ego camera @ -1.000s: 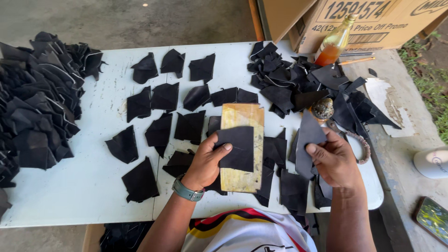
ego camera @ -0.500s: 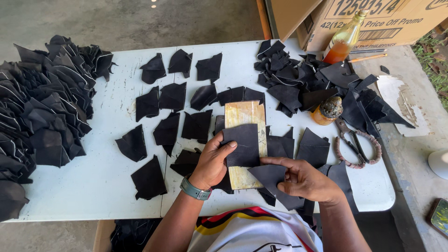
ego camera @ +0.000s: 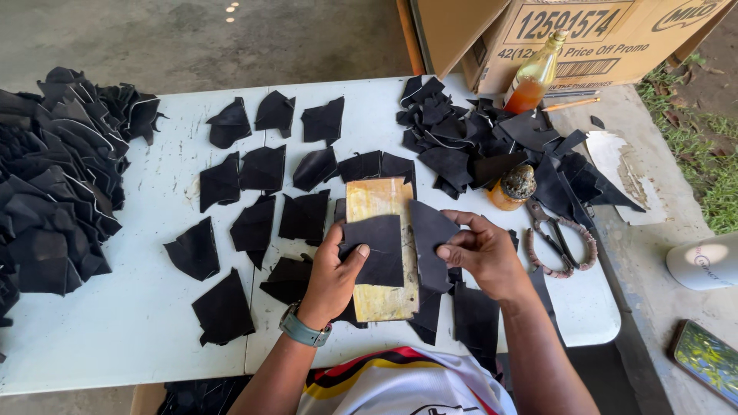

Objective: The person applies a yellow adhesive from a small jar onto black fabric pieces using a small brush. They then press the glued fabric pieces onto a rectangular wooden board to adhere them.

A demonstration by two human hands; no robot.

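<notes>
On the yellowed board point(ego camera: 382, 253) at the table's near middle, the left hand point(ego camera: 332, 270) presses a black piece point(ego camera: 376, 247) flat, fingers spread. Just right, the right hand point(ego camera: 480, 252) pinches a second black piece point(ego camera: 429, 230); joining them likely needs careful edge alignment.

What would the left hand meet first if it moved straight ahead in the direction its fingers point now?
The left hand points up and right across the black piece on the yellowish board. Probably the board's bare top comes first, then more black pieces.
</notes>
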